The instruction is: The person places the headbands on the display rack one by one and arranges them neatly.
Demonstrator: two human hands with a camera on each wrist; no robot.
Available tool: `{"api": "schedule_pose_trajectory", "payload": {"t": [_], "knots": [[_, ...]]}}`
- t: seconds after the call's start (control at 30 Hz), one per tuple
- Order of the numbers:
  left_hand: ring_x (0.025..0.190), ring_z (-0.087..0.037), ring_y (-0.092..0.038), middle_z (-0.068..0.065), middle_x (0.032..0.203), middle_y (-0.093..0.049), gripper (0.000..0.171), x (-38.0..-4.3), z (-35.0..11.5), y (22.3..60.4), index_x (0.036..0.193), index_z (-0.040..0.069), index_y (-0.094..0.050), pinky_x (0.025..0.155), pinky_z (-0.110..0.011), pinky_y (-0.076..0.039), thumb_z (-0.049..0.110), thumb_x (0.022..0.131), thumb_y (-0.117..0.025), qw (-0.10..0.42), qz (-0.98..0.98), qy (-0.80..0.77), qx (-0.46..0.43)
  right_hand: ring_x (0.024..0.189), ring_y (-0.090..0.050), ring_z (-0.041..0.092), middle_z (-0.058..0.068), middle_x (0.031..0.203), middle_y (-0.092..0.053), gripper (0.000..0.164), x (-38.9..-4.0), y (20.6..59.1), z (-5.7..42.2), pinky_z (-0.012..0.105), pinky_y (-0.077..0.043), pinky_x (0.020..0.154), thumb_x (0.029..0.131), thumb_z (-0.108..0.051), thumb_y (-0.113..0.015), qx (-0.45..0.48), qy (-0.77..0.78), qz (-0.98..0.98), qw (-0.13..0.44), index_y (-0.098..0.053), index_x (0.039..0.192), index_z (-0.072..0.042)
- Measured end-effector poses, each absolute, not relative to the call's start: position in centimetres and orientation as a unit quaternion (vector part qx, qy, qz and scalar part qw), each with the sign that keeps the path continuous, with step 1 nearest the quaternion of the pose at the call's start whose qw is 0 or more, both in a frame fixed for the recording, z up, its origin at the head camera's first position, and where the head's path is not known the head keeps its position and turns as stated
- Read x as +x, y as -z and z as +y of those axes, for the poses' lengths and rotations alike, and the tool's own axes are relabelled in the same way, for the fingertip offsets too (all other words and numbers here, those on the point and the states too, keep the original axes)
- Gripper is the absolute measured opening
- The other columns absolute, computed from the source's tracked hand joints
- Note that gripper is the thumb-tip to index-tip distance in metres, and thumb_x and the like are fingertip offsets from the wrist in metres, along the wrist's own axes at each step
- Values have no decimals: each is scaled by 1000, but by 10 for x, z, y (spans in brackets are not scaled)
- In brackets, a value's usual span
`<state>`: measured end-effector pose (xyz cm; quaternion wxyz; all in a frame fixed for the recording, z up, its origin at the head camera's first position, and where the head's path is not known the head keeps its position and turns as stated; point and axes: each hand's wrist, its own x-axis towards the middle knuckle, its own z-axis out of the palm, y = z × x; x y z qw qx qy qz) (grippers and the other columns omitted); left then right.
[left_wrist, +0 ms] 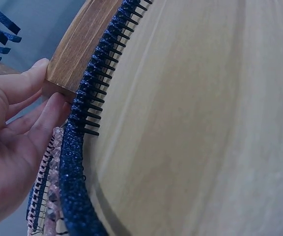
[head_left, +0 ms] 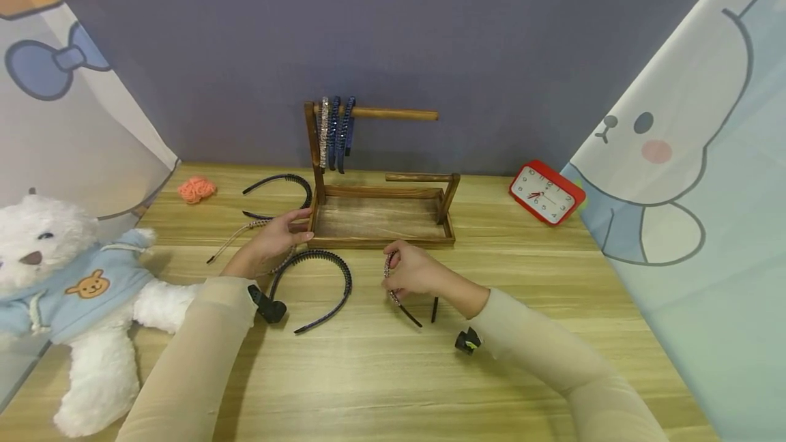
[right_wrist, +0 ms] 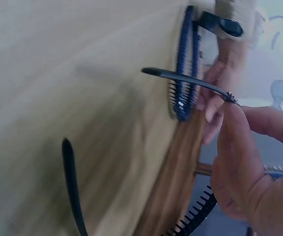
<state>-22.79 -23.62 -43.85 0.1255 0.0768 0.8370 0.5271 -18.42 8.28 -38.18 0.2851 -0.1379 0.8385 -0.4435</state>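
The wooden stand point(head_left: 381, 217) sat on the bench point(head_left: 522, 387), its shallow tray toward the person, with a longer upper bar point(head_left: 399, 114) rising from its left end and a shorter, lower bar point(head_left: 417, 177) at its right. The left hand point(head_left: 279, 236) was at the stand's front left corner, thumb and fingers pinching the wood there. In front of the stand, a little right of its middle, the right hand point(head_left: 414, 271) gripped a beaded headband point(head_left: 408, 313) between thumb and fingers; both dark, bare tips pointed toward the person, and the right wrist view showed small teeth along its inner edge.

Hung over the stand's upper bar, close to the left post, were a pale beaded headband point(head_left: 324, 134) and, beside it, dark blue headbands point(head_left: 333, 134). A glittery blue headband point(head_left: 349, 282) lay in front of the stand's left end, its teeth facing inward. Left of the stand lay a dark toothed headband point(head_left: 288, 177) and a pink beaded headband point(head_left: 248, 226), the latter partly hidden by the left hand.

A red clock point(head_left: 546, 193) stood to the right of the stand, a coral yarn bundle point(head_left: 196, 189) lay left of it, and a white plush bear point(head_left: 101, 367) in a blue hoodie sat well to its left, nearer the person.
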Motion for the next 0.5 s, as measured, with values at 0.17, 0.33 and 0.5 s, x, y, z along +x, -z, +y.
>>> {"api": "schedule_pose_trajectory", "payload": {"t": [0.17,0.33,0.5], "knots": [[134,-44,-34,-28,149,-32,66,-227,-236,438,154,1,-23,103,-56,-36,10,99,-59,127,836,-529,75,67,-65,25,18,109,-46,65,-187,367,101,42,-58,65,82,5,-74,-119,475,830,267,-42,139,2],[134,-43,-35,-26,151,-31,66,-226,-235,437,154,2,-24,103,-55,-36,9,99,-59,128,835,-530,72,66,-62,24,20,111,-40,64,-192,350,123,45,-58,67,83,10,-68,-110,507,822,234,-38,139,3],[134,-44,-35,-28,149,-32,66,-227,-236,438,154,0,-23,103,-56,-36,9,99,-59,126,836,-529,75,66,-60,22,19,115,-37,64,-201,331,144,45,-58,68,85,10,-65,-104,513,830,194,-33,139,1]]}}
